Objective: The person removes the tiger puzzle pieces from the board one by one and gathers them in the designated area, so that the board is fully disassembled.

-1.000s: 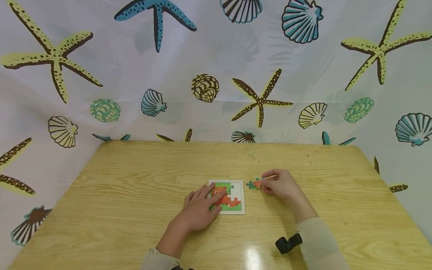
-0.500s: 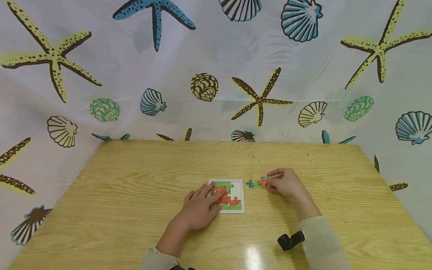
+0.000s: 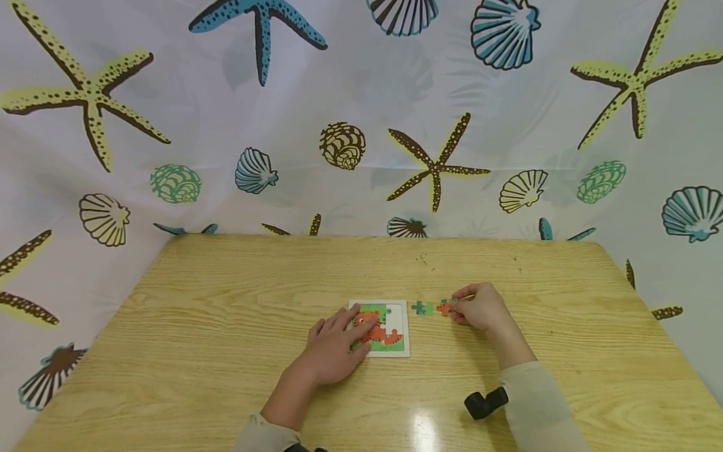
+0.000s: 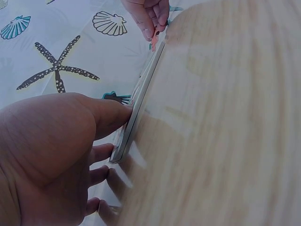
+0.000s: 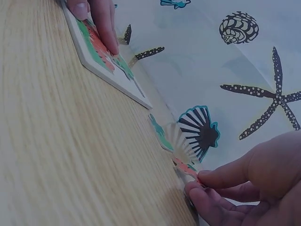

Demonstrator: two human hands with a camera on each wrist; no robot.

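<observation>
A small jigsaw puzzle in a white frame tray (image 3: pixel 407 342) lies in the middle of the table, with an orange tiger on green. Its upper right part shows bare white. My left hand (image 3: pixel 333 355) rests on the tray's left side, fingers spread over the picture. To the right of the tray, my right hand (image 3: pixel 479 309) pinches an orange puzzle piece (image 3: pixel 443 307) between thumb and fingers, low over the tabletop. The right wrist view shows this orange piece (image 5: pixel 185 166) at the fingertips. A green puzzle piece (image 3: pixel 421 307) lies between it and the tray, apart from both.
The wooden table (image 3: pixel 226 282) extends around both hands. Behind it and at its sides hangs a white cloth (image 3: pixel 367 81) printed with starfish and shells. A black device (image 3: pixel 486 403) sits at the right sleeve.
My right hand has drawn the orange piece to the right, and a gap now separates it from the green piece. The left hand stays on the tray.
</observation>
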